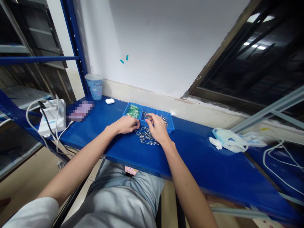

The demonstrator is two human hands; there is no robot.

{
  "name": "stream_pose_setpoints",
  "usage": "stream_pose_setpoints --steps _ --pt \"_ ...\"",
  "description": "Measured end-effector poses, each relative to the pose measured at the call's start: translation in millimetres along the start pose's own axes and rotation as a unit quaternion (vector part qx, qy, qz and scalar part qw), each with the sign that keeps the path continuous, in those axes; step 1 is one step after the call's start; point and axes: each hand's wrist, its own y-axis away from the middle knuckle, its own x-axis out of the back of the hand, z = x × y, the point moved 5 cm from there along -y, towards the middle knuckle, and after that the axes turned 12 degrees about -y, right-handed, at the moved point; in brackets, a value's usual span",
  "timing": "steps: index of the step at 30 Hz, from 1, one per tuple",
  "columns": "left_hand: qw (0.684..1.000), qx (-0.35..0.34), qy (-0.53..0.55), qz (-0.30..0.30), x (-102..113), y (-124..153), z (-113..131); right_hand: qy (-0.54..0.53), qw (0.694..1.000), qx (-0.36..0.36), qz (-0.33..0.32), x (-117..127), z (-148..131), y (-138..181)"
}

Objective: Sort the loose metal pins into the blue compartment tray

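Note:
My left hand (128,124) rests at the front left of a blue divided tray (171,129), its fingers curled together beside a loose pile of thin silvery screw-like pins (146,136). Whatever those fingertips hold, if anything, is hidden. Over the tray's middle compartment reaches my right hand (157,126), thumb and fingers bent but apart, with nothing visible between them. Small green-and-clear packets (133,111) fill the left compartment. More metal pins (164,120) lie in the right one, and some show in the middle one, partly covered by my right hand.
On the blue tabletop (190,158) stand a patterned cup (95,87) and a white case (109,101). A power strip (53,117) with cables sits left, by a blurred phone-like object (82,110). A tissue pack (229,139) lies right. The wall (152,47) rises behind.

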Motion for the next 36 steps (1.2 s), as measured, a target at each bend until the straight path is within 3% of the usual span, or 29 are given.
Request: stream_pose_setpoints --steps 4,11,23,31,36 --pt "0.997 0.014 0.016 0.070 12 1 8 -0.004 0.999 -0.007 -0.043 -5 -6 1" --pt "0.992 0.021 0.025 0.123 15 2 12 0.009 0.997 -0.033 -0.076 -10 0 1" --pt "0.991 0.064 -0.024 0.116 18 -1 17 -0.015 0.999 0.014 0.034 6 -1 1" --pt "0.986 -0.033 -0.104 0.126 42 -22 27 -0.005 0.995 0.004 0.095 17 1 2" --pt "0.979 -0.073 -0.086 0.167 39 -27 22 0.004 0.997 0.002 0.079 17 3 2"
